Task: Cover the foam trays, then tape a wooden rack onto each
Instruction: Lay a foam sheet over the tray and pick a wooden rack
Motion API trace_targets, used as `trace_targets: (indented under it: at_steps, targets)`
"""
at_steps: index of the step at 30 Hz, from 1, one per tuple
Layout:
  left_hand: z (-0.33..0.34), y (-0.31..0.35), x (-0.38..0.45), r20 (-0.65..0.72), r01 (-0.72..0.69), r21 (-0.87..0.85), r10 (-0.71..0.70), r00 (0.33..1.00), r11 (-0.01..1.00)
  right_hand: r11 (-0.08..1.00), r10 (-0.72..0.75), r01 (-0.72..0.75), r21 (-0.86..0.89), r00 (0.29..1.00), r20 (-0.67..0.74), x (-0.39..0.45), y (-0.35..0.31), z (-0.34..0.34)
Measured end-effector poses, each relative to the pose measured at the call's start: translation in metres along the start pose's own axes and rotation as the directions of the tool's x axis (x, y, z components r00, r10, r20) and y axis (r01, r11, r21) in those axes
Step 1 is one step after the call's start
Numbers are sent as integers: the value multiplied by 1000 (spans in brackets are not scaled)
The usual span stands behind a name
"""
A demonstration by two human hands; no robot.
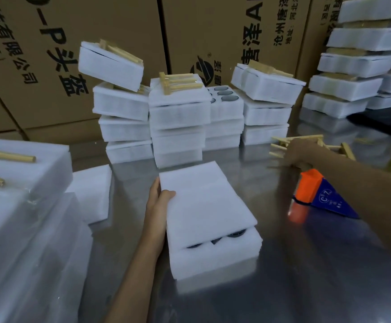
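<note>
Meanwhile left hand (159,199) fingers grasp the foam cover (203,194), right hand (294,151) grasps a wooden rack (280,145) behind the tape dispenser (315,192).

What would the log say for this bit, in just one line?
left hand: holds foam cover on foam tray | right hand: reaching wooden racks | tape dispenser: idle on table
</note>
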State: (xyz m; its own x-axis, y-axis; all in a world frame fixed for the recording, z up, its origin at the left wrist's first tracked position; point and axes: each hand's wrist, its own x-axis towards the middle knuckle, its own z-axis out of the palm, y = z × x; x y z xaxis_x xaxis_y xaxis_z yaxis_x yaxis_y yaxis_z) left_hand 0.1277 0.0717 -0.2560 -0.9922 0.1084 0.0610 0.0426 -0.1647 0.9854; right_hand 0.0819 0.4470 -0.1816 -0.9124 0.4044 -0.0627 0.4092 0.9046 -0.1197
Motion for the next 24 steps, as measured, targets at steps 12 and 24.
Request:
trace_targets:
  at_steps: [12, 24]
  targets:
    - [-1, -4, 5, -28, -32, 11, 32, 999, 999, 942, -207, 81, -325, 904, -374, -24, -21, -45]
    - [-4, -3, 1, 26, -28, 20, 28, 999, 999, 26, -251, 388, 921, 895, -369, -125, -120, -57]
